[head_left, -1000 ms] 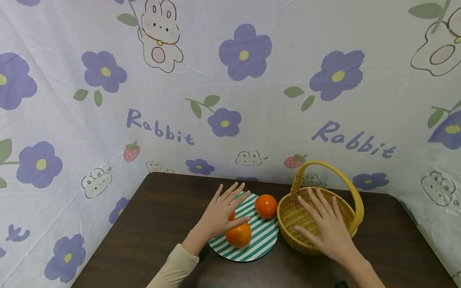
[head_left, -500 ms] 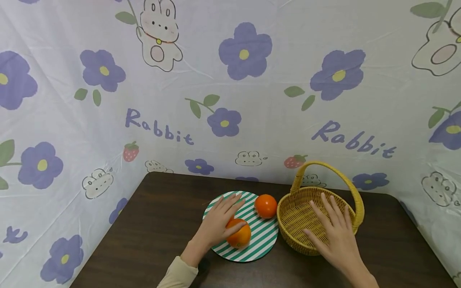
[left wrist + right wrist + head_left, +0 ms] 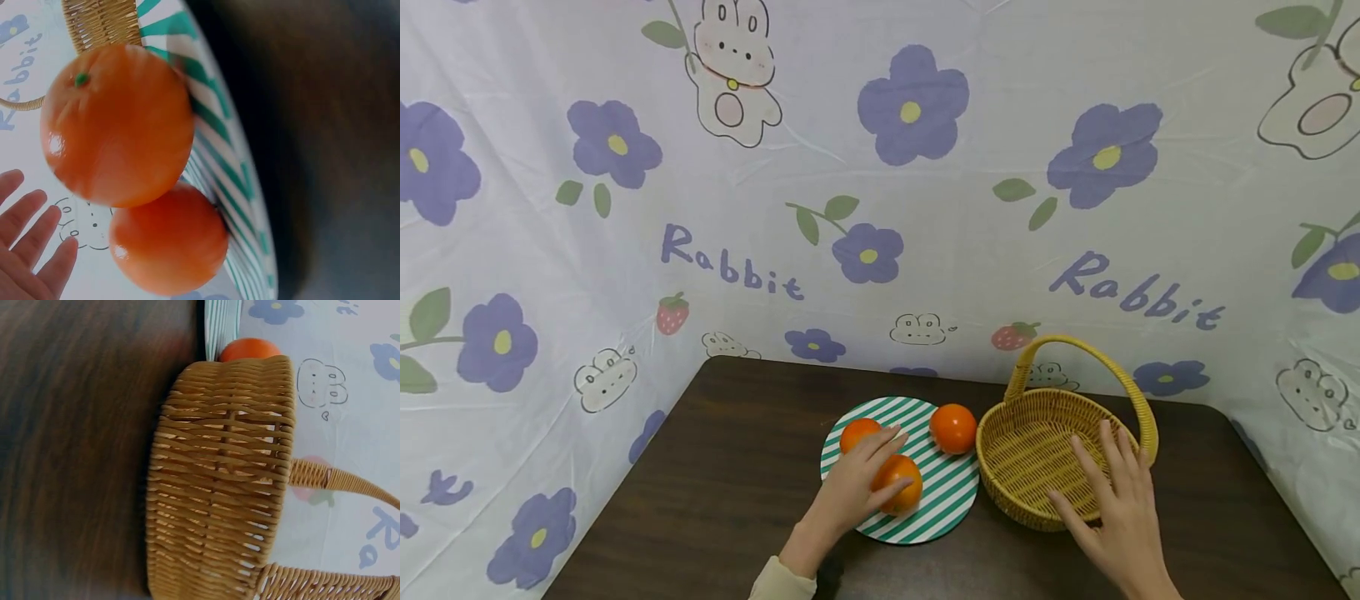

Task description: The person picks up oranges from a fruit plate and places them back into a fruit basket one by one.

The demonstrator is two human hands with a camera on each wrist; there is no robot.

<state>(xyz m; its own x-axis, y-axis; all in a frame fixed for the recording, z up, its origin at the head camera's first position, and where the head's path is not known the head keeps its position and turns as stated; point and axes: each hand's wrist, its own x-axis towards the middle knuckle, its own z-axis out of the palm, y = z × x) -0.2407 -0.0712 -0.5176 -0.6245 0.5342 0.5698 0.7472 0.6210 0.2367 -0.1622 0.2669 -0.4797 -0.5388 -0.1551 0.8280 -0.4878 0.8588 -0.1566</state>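
Head view: on the plate (image 3: 949,493), the front orange (image 3: 895,467) lies rightward under the nearer left hand (image 3: 852,485), loosely spread, gripping nothing.

purple lettering (image 3: 732,263) reads "rabbit" left and right of the head frame's centre, and at upper left of the left wrist frame, printed on a floral backdrop (image 3: 970,208).

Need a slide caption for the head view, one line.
Left hand poised over an orange on a green-and-white striped plate; right hand open by a handled wicker basket.
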